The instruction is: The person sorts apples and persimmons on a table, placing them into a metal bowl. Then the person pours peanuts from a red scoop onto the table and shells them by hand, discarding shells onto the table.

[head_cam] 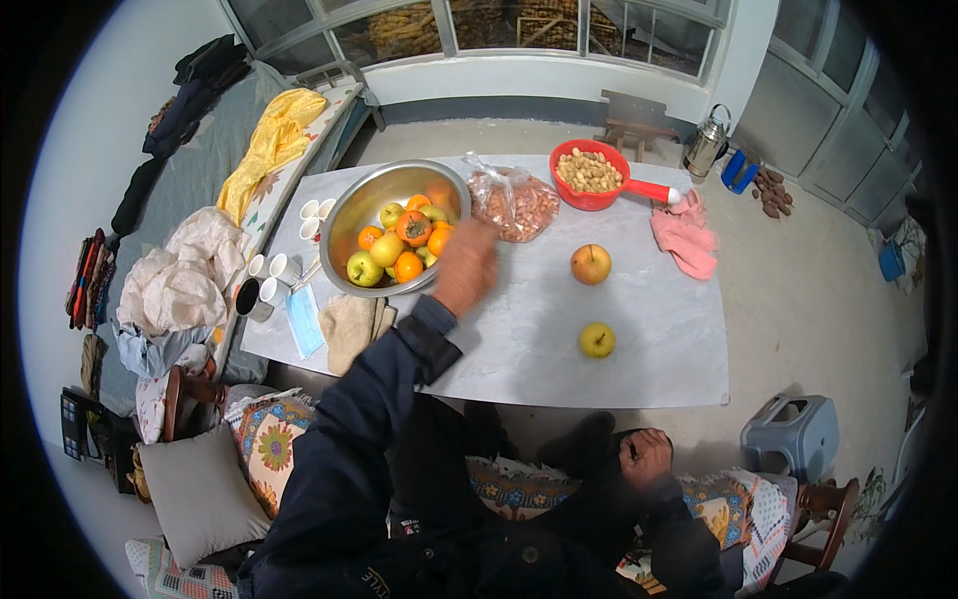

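Observation:
Blurred by motion, my left hand is over the right rim of a steel bowl; whether it holds anything is unclear. Inside the bowl are a persimmon, several orange fruits, a green apple and other yellow-green fruits. My right hand rests on my knee with its fingers curled, its palm hidden. On the grey tabletop, a reddish apple lies farther from me than a yellow-green fruit, the two apart.
Behind stand a clear plastic bag of reddish nuts and a red dipper of peanuts. A pink cloth lies at right. White cups, a face mask and a beige cloth are at left. A grey stool stands on the floor.

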### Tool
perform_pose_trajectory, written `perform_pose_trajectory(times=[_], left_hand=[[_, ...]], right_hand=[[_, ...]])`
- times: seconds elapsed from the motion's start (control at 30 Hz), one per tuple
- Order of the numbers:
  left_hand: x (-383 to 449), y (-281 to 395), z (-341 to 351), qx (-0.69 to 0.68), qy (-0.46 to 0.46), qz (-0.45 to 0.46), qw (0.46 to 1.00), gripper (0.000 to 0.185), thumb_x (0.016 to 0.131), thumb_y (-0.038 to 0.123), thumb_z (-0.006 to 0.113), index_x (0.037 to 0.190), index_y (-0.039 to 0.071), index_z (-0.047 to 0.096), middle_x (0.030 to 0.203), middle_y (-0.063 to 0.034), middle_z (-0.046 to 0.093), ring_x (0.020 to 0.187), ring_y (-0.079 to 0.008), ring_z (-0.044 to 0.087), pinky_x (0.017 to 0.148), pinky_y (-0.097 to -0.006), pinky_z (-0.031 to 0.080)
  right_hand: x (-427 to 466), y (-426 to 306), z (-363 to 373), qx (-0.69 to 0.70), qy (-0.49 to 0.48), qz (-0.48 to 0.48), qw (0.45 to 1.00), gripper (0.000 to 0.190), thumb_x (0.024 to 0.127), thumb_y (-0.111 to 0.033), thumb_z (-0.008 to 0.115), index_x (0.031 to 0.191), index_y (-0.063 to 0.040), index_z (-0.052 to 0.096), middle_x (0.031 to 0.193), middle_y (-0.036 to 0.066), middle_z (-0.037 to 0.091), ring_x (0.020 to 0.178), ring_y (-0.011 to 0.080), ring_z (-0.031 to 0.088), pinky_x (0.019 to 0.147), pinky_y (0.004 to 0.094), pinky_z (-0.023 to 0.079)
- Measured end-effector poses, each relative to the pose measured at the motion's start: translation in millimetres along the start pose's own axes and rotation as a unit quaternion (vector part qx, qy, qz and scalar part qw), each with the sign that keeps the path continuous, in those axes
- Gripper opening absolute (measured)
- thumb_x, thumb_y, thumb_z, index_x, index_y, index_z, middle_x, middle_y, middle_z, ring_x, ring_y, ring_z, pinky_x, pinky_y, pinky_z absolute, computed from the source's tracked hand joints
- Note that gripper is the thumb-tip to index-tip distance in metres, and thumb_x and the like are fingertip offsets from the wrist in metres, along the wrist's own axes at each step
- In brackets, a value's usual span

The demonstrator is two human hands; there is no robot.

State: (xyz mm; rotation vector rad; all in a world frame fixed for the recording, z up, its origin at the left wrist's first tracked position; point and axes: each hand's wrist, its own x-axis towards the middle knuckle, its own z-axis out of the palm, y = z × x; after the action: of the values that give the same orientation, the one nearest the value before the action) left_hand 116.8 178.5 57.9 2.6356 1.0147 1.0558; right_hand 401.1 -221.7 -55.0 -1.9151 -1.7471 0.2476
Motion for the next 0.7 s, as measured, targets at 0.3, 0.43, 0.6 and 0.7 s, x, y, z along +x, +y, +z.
perform_pose_trajectory(times=[0.3, 0.43, 0.6, 0.7], left_hand=[[-58, 170, 97, -0.062, -0.253, 0.179, 0.949, 0.054, 0.08, 0.008, 0.077, 0.132, 0.008, 0.061, 0.137, -0.0216, 0.052, 0.132, -0.0401, 0.048, 0.101, -0.0514, 0.046], [-47, 170, 111, 0.006, -0.178, 0.204, 0.963, 0.033, 0.084, 0.007, 0.069, 0.116, 0.007, 0.064, 0.124, -0.0178, 0.055, 0.117, -0.0352, 0.053, 0.086, -0.0471, 0.047], [-43, 158, 123, 0.002, -0.249, 0.122, 0.961, 0.047, 0.086, 0.003, 0.067, 0.132, 0.007, 0.06, 0.136, -0.0221, 0.053, 0.125, -0.0394, 0.053, 0.094, -0.0496, 0.051], [-39, 148, 129, -0.025, -0.196, 0.082, 0.977, 0.046, 0.086, 0.003, 0.068, 0.131, 0.008, 0.06, 0.134, -0.0218, 0.054, 0.118, -0.0395, 0.056, 0.09, -0.0494, 0.053]], right_hand=[[-3, 3, 1, 0.0, -0.004, 0.006, 1.0, 0.006, 0.081, -0.011, 0.071, 0.08, -0.005, 0.069, 0.085, 0.013, 0.071, 0.088, 0.0364, 0.067, 0.087, 0.0466, 0.05], [-2, 2, 0, 0.006, -0.003, 0.007, 1.0, 0.006, 0.081, -0.012, 0.071, 0.08, -0.006, 0.069, 0.085, 0.013, 0.07, 0.088, 0.0363, 0.067, 0.087, 0.0464, 0.05], [-4, 4, 1, 0.007, -0.002, 0.003, 1.0, 0.006, 0.08, -0.012, 0.07, 0.08, -0.005, 0.07, 0.085, 0.013, 0.071, 0.088, 0.0363, 0.067, 0.087, 0.0464, 0.051], [-4, 6, 4, 0.008, -0.005, -0.001, 1.0, 0.007, 0.079, -0.011, 0.07, 0.081, -0.005, 0.071, 0.085, 0.013, 0.071, 0.089, 0.0365, 0.067, 0.088, 0.0467, 0.051]])
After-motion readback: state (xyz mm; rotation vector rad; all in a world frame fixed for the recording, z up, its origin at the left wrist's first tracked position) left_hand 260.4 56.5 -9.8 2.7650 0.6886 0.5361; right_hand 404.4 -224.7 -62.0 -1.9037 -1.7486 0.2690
